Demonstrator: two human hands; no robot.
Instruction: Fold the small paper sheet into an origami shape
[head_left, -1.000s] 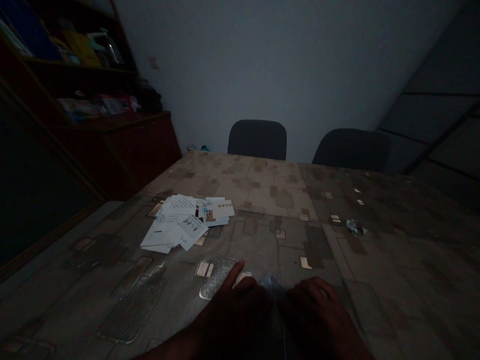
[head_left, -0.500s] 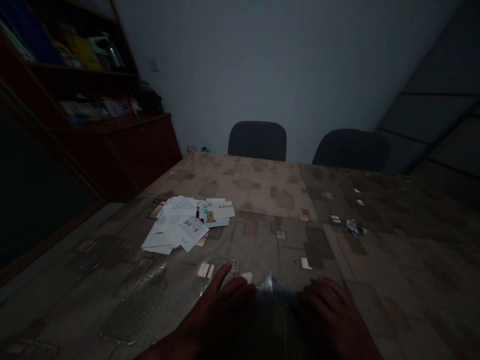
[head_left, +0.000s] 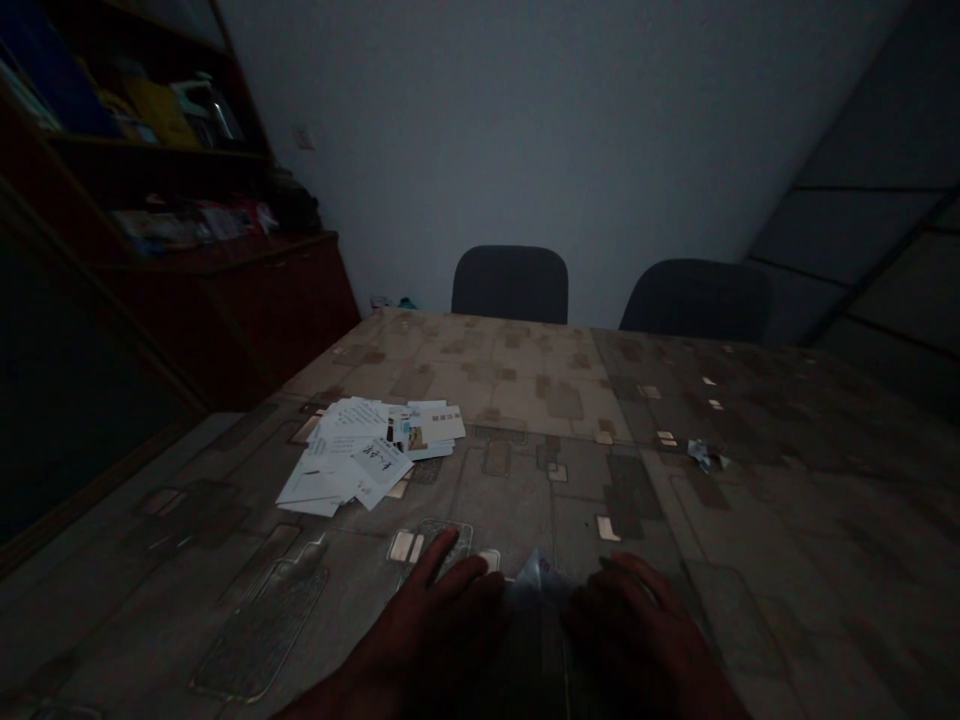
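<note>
The room is dim. My left hand [head_left: 442, 625] and my right hand [head_left: 641, 635] lie low on the patterned table [head_left: 525, 400] near its front edge. Between them sits a small crinkled clear wrapper or packet [head_left: 541, 575], pressed by both hands. The left fingers stretch forward, index finger pointing out over the table. The right fingers curl over the packet's right side. What lies under the palms is hidden in shadow.
A loose pile of white cards and papers [head_left: 364, 450] lies to the left of the table's middle. A small crumpled scrap [head_left: 705, 456] sits right of centre. Two dark chairs [head_left: 510, 283] stand at the far edge; a wooden cabinet [head_left: 187, 250] stands on the left.
My left fingers have stretched out forward from a closed pose, and the packet between my hands now shows more. The view has shifted slightly.
</note>
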